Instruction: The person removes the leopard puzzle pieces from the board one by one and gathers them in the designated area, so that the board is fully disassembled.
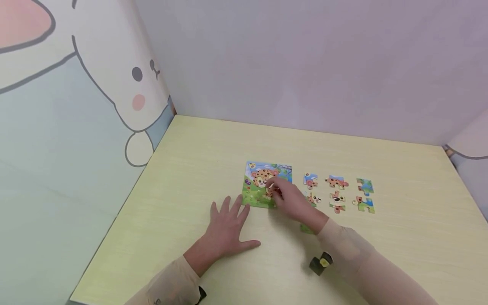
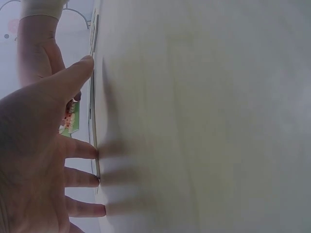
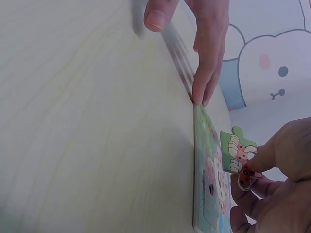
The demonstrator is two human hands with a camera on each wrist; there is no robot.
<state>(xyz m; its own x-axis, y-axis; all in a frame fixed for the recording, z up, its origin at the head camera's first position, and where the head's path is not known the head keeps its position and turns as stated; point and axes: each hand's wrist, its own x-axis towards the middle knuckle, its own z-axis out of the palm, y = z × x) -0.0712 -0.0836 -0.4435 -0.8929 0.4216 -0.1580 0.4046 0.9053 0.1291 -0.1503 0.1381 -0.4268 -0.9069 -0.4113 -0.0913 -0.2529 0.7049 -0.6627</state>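
Note:
A square picture board with a spotted leopard cub on grass lies on the table. Just over it, my right hand pinches a jigsaw piece between thumb and fingers; the piece is green with white paws and spotted red-brown parts. In the right wrist view the piece is tilted up and stands apart from the board's face. My left hand has its fingers straight and spread, with fingertips right at the board's near left corner. The right hand hides the board's lower right part.
Several loose jigsaw pieces, among them a spotted one and a blue-green one, lie in rows right of the board. A green piece shows partly beneath the right wrist. Walls with cartoon drawings border the pale table.

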